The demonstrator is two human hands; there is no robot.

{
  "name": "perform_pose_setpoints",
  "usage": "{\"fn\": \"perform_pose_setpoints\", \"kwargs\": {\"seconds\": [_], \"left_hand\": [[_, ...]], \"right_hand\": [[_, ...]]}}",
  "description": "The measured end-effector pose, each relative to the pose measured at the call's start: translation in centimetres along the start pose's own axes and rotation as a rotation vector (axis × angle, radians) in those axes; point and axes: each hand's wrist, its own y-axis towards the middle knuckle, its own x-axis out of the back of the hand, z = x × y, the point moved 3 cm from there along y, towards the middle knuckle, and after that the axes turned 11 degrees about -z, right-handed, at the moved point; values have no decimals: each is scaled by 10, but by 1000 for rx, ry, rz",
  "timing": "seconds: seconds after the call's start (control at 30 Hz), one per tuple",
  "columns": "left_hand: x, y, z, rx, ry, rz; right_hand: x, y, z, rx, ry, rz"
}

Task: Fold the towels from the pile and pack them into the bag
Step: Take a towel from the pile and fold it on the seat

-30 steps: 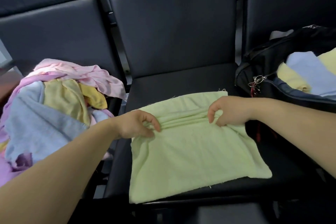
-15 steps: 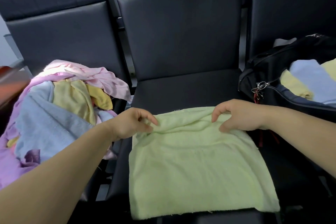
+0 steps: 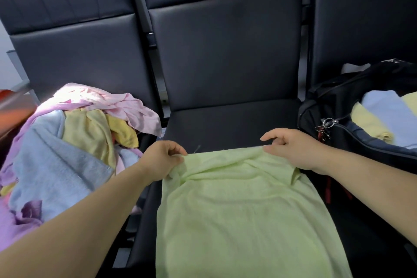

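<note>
A pale green towel (image 3: pixel 243 216) lies over the front of the middle black seat (image 3: pixel 225 124) and hangs past its near edge. My left hand (image 3: pixel 163 158) pinches the towel's far left corner. My right hand (image 3: pixel 291 148) pinches the far right corner, and the cloth bunches between the two hands. A pile of pink, blue, yellow and purple towels (image 3: pixel 67 146) fills the left seat. On the right seat stands an open black bag (image 3: pixel 320 106) holding folded blue (image 3: pixel 388 115) and yellow (image 3: pixel 370 126) towels.
Black padded seat backs (image 3: pixel 225 47) rise behind all three seats. A zip pull with metal rings (image 3: pixel 326 125) hangs at the bag's near left corner. A reddish object (image 3: pixel 13 106) shows at the far left edge.
Both hands have drawn the towel's far edge toward me. The flat far part that lay on the seat is gathered up, and more cloth hangs over the seat's front.
</note>
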Motion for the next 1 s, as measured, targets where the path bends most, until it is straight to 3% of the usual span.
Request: {"fn": "perform_pose_setpoints", "kwargs": {"seconds": [0.43, 0.67, 1.0], "left_hand": [[-4, 11, 14, 34, 177, -102], [-2, 13, 12, 34, 245, -105], [2, 17, 15, 50, 392, -18]], "right_hand": [[0, 18, -11, 57, -324, -103], [0, 28, -20, 37, -371, -198], [0, 37, -23, 8, -436, -85]]}}
